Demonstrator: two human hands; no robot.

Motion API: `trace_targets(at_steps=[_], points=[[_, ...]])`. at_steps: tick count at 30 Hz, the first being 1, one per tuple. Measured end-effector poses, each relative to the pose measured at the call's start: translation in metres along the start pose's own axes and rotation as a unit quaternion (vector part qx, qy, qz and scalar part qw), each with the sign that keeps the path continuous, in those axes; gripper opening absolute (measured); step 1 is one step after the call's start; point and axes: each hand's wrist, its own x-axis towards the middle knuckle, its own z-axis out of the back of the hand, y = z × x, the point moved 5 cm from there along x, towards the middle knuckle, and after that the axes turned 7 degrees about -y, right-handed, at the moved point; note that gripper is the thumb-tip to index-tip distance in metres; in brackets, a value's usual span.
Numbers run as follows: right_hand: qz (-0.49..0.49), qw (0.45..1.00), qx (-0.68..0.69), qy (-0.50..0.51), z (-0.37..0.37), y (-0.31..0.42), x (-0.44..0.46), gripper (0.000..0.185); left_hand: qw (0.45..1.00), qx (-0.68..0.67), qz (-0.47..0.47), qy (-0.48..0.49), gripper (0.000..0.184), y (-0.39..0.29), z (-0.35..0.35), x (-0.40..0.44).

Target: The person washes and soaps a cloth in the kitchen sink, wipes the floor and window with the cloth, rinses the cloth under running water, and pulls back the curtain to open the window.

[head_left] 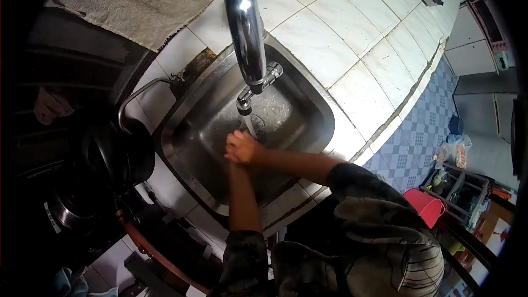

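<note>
In the head view, my right hand (248, 148) and my left hand (235, 160) are pressed together over a stainless steel sink (192, 181). My right fingers are closed around the left hand, whose own fingers are mostly hidden beneath. A thin stream of water (250, 125) runs from the swivel nozzle (244, 103) of the chrome faucet (242, 27), falling right beside my hands. I cannot make out any object between the palms. Below them, the drain (257, 125) partly shows, with wet drops around it.
White tiled counter (352, 44) surrounds the sink. A bent metal pipe (135, 94) and a black pot-like object (118, 154) stand to the left. A textured cloth (137, 0) lies at the upper left. On the right are a blue tiled floor (399, 148) and a red bucket (424, 206).
</note>
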Motion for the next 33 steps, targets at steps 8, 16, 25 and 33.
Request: trace_targets(at_steps=[8,16,25,33], points=[[-0.205,0.898,-0.361,0.146,-0.040,-0.140,-0.001,0.037,0.986,0.116,-0.080,-0.085,0.047,-0.015,0.119,0.102],[-0.503,0.844,-0.160,0.093,0.000,-0.142,0.004,0.035,0.811,0.258,-0.377,-0.366,0.036,-0.077,0.109,-0.011],[0.010,0.884,-0.332,0.328,-0.060,-0.074,-0.020,0.021,0.770,0.310,-0.326,-0.453,0.034,-0.060,0.103,-0.023],[0.203,0.810,-0.258,0.486,-0.023,-0.018,-0.045,0.016,0.770,0.351,-0.296,-0.444,0.040,-0.067,0.089,-0.046]])
